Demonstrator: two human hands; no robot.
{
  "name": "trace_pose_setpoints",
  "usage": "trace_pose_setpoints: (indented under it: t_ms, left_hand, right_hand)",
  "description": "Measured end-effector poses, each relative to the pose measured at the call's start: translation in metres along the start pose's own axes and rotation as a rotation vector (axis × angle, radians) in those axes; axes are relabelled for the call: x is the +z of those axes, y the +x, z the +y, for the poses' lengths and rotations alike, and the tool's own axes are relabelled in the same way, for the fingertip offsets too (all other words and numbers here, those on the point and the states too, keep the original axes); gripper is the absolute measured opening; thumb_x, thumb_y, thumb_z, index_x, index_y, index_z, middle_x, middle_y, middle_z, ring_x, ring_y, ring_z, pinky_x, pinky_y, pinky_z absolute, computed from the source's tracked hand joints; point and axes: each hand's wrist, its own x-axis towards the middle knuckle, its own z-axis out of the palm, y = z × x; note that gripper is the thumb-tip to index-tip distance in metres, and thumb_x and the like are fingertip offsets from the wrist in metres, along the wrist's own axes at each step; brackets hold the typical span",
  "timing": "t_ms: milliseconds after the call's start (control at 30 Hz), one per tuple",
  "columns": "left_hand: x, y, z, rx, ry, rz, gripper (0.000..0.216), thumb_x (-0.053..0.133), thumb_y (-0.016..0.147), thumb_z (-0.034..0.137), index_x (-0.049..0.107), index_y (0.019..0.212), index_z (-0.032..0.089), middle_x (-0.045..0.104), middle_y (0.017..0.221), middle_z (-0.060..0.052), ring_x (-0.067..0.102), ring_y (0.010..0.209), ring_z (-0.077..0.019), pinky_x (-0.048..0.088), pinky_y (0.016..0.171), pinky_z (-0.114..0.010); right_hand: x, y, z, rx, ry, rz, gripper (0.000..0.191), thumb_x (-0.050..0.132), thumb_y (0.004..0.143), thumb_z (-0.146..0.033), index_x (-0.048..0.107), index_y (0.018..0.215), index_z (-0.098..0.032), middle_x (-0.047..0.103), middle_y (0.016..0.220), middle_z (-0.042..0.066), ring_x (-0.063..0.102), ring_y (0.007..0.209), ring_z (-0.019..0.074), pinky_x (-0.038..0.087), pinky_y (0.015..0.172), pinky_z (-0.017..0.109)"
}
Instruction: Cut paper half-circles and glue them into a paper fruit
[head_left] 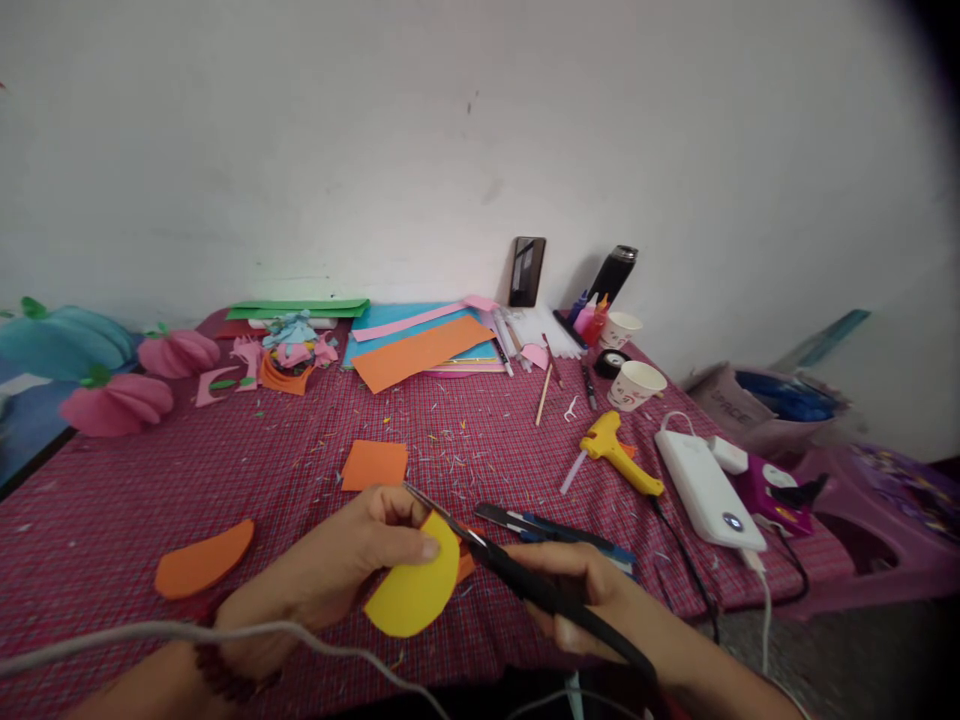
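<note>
My left hand (382, 545) pinches a yellow paper piece (417, 592) with a rounded edge, thumb on its face. In my right hand (581, 590) is a pair of scissors (525, 578) with black handles. Their blades lie across the upper edge of the yellow paper, close to my left fingertips. Part of an orange paper piece (466, 567) shows behind the yellow one. Just beyond my left hand lie orange paper squares (375, 466). An orange half-round piece (205, 562) rests to the left of my left forearm.
A yellow glue gun (619, 455), a white power bank (709, 490) and paper cups (636, 386) stand at the right. Paper scraps (289, 350) and coloured sheets (420, 350) lie at the back. Paper pumpkins (116, 402) sit at the left. A white cable (300, 632) crosses in front.
</note>
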Motion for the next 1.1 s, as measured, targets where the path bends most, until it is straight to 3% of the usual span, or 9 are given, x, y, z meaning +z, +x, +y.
trace_pose_setpoints:
  t_ms: [300, 433, 633, 733, 900, 1100]
  left_hand:
    - [-0.006, 0.003, -0.001, 0.019, 0.012, -0.03, 0.018, 0.075, 0.063, 0.028, 0.071, 0.072, 0.012, 0.065, 0.061, -0.003, 0.056, 0.049, -0.01, 0.04, 0.048, -0.02]
    - [-0.009, 0.002, -0.002, 0.113, 0.093, 0.07, 0.018, 0.075, 0.067, 0.03, 0.065, 0.064, 0.016, 0.063, 0.058, 0.0, 0.053, 0.047, -0.0093, 0.037, 0.046, -0.02]
    - [-0.021, -0.002, 0.0, 0.347, 0.298, 0.13, 0.018, 0.075, 0.069, 0.032, 0.069, 0.064, 0.016, 0.064, 0.064, -0.001, 0.056, 0.058, -0.0121, 0.041, 0.054, -0.022]
    - [-0.025, -0.006, 0.002, 0.338, 0.347, 0.106, 0.015, 0.073, 0.072, 0.031, 0.073, 0.073, 0.017, 0.069, 0.071, -0.004, 0.06, 0.063, -0.0152, 0.044, 0.057, -0.025]
    - [-0.025, -0.008, 0.006, 0.334, 0.422, 0.028, 0.014, 0.07, 0.076, 0.026, 0.076, 0.086, 0.02, 0.074, 0.094, -0.008, 0.066, 0.08, -0.0205, 0.048, 0.069, -0.028]
    - [-0.022, -0.006, 0.008, 0.299, 0.46, 0.102, 0.006, 0.075, 0.067, 0.021, 0.074, 0.071, 0.018, 0.066, 0.064, -0.001, 0.056, 0.058, -0.0135, 0.04, 0.055, -0.022]
  right_hand:
    - [-0.004, 0.007, -0.019, 0.039, 0.096, -0.088, 0.055, 0.074, 0.076, -0.035, 0.06, 0.128, -0.025, 0.067, 0.113, 0.006, 0.06, 0.099, 0.0232, 0.05, 0.081, 0.034]
    - [-0.01, 0.013, -0.04, 0.055, 0.135, -0.084, 0.057, 0.073, 0.078, -0.037, 0.056, 0.131, -0.027, 0.065, 0.12, 0.006, 0.06, 0.103, 0.024, 0.048, 0.087, 0.037]
    - [-0.024, 0.015, -0.056, -0.03, -0.163, -0.068, 0.074, 0.078, 0.072, -0.037, 0.047, 0.138, -0.028, 0.051, 0.14, 0.009, 0.045, 0.128, 0.0302, 0.033, 0.107, 0.046]
    - [-0.026, 0.013, -0.06, -0.054, -0.44, -0.064, 0.077, 0.08, 0.069, -0.037, 0.046, 0.139, -0.034, 0.057, 0.132, 0.008, 0.05, 0.121, 0.0317, 0.038, 0.101, 0.049]
    - [-0.02, 0.015, -0.068, -0.084, -0.685, -0.054, 0.075, 0.078, 0.07, -0.026, 0.046, 0.138, -0.038, 0.061, 0.111, 0.005, 0.058, 0.101, 0.0264, 0.047, 0.083, 0.039]
    - [-0.013, 0.022, -0.077, -0.126, -0.757, -0.105, 0.07, 0.068, 0.075, -0.015, 0.046, 0.137, -0.039, 0.06, 0.107, 0.004, 0.058, 0.096, 0.0211, 0.044, 0.081, 0.034]
